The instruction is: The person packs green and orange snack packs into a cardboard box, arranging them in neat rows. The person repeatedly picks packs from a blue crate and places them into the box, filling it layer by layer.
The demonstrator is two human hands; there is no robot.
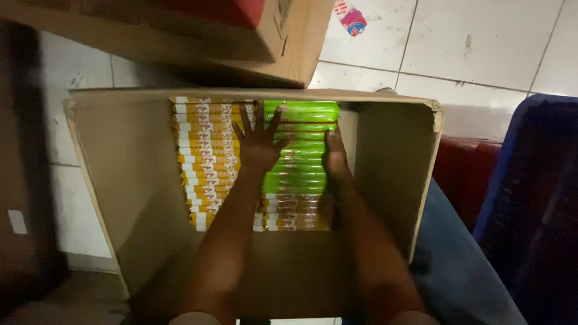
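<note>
Both my arms reach down into a tall open cardboard box [129, 180]. At its bottom lie stacked flat packets: an orange-yellow stack [205, 162] on the left and a bright green stack [301, 147] on the right, with more orange-yellow packets [295, 210] nearer me. My left hand [257, 141] lies flat with fingers spread, across the seam between the orange and green stacks. My right hand [335, 155] presses against the right side of the green stack, fingers curled over its edge.
Another cardboard box [180, 36] stands beyond the open one. A white tiled floor [469, 42] with a small red and blue wrapper [352, 18] lies to the upper right. A blue crate [536, 198] and something dark red [463, 174] stand at the right.
</note>
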